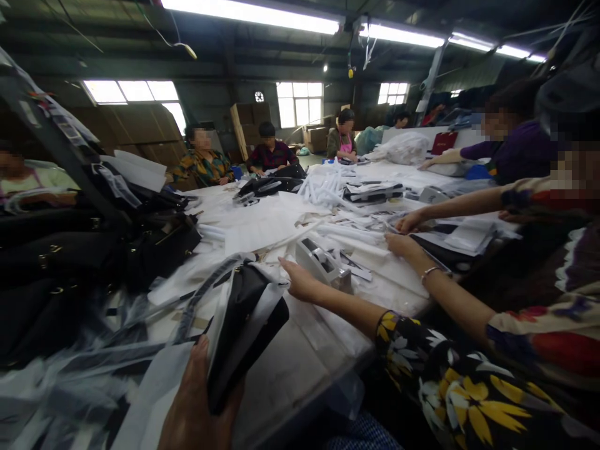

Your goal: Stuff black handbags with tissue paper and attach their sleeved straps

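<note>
A black handbag (250,319) with pale wrapping along its side stands tilted in my left hand (199,387). The fingers and thumb of that hand grip its lower end. A handle (206,287) in clear wrap arches off the bag's left side. My right hand (302,282), below a black sleeve with yellow and white flowers, is at the bag's upper end. Its fingers close on white wrapping (275,274) there, the index finger pointing forward. Just beyond that hand is a grey tape dispenser (321,262).
White sheets (262,228) and foam strips (328,181) litter the table. Black bags (159,250) are heaped at left beside a slanted post (70,144). At right, a co-worker's hands (405,240) work close to my right arm. Several other people sit around the table.
</note>
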{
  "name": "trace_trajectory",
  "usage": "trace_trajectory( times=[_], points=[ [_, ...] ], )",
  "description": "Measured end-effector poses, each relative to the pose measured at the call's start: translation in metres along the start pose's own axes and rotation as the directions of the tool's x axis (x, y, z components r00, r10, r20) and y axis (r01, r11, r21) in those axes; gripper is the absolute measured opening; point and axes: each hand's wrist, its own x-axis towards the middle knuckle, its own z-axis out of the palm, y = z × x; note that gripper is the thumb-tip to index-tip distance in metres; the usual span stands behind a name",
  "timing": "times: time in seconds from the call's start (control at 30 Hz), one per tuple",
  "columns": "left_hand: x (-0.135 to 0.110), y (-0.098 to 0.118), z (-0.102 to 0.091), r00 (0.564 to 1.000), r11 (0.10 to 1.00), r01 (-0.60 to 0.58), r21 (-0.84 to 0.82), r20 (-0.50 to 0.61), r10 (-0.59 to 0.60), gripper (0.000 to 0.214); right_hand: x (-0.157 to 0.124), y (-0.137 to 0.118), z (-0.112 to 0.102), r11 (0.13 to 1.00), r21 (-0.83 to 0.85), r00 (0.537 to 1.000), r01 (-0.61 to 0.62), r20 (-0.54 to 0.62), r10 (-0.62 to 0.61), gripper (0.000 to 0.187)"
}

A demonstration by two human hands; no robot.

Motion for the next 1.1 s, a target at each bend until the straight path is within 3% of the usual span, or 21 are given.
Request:
trace_trajectory(
  times=[0.13, 0.23, 0.33, 0.47, 0.57, 0.67, 0.73, 0.8, 0.87, 0.93, 1.03, 1.1],
  points=[
    [-0.001, 0.003, 0.002, 0.994, 0.992, -0.078, 0.100, -0.071, 0.086, 0.081, -0.082, -0.009, -0.005, 0.986, -0.084, 0.983, 0.143, 0.127, -0.132, 0.045],
    [-0.003, 0.002, 0.006, 0.989, 0.984, -0.134, 0.119, -0.050, 0.141, 0.081, -0.128, -0.014, 0.010, 0.949, -0.218, 0.946, 0.228, 0.280, -0.163, 0.079],
    [-0.004, 0.001, 0.010, 0.986, 0.981, -0.156, 0.119, -0.034, 0.161, 0.079, -0.129, -0.023, 0.037, 0.950, -0.204, 0.940, 0.238, 0.296, -0.172, 0.095],
    [-0.006, 0.002, 0.013, 0.977, 0.971, -0.210, 0.117, -0.022, 0.214, 0.078, -0.107, -0.045, 0.060, 0.947, -0.177, 0.947, 0.267, 0.231, -0.224, 0.077],
    [-0.011, 0.002, 0.017, 0.949, 0.944, -0.315, 0.102, 0.031, 0.314, 0.075, -0.123, -0.066, 0.044, 0.936, -0.151, 0.939, 0.319, 0.186, -0.290, 0.051],
    [-0.019, 0.003, 0.026, 0.908, 0.899, -0.420, 0.127, 0.053, 0.416, 0.068, -0.152, -0.086, 0.003, 0.877, 0.017, 0.865, 0.481, 0.153, -0.478, 0.029],
    [-0.026, 0.005, 0.033, 0.884, 0.869, -0.468, 0.159, 0.069, 0.463, 0.063, -0.156, -0.096, -0.024, 0.838, 0.092, 0.836, 0.538, 0.071, -0.544, 0.022],
    [-0.032, 0.010, 0.038, 0.873, 0.853, -0.487, 0.187, 0.090, 0.479, 0.059, -0.139, -0.101, -0.042, 0.850, 0.099, 0.855, 0.517, -0.010, -0.518, 0.021],
    [-0.038, 0.016, 0.040, 0.871, 0.846, -0.490, 0.208, 0.097, 0.481, 0.057, -0.104, -0.097, -0.046, 0.915, 0.023, 0.916, 0.402, -0.009, -0.402, 0.022],
    [-0.042, 0.020, 0.041, 0.867, 0.839, -0.498, 0.219, 0.102, 0.488, 0.058, -0.061, -0.087, -0.038, 0.960, -0.153, 0.970, 0.233, 0.101, -0.220, 0.024],
    [-0.045, 0.022, 0.042, 0.867, 0.841, -0.496, 0.216, 0.080, 0.492, 0.059, -0.003, -0.076, -0.018, 0.940, -0.300, 0.972, 0.161, 0.215, -0.098, 0.015],
    [-0.046, 0.021, 0.043, 0.870, 0.844, -0.491, 0.215, 0.062, 0.490, 0.061, 0.019, -0.074, -0.006, 0.912, -0.384, 0.971, 0.141, 0.235, -0.051, 0.015]
  ],
)
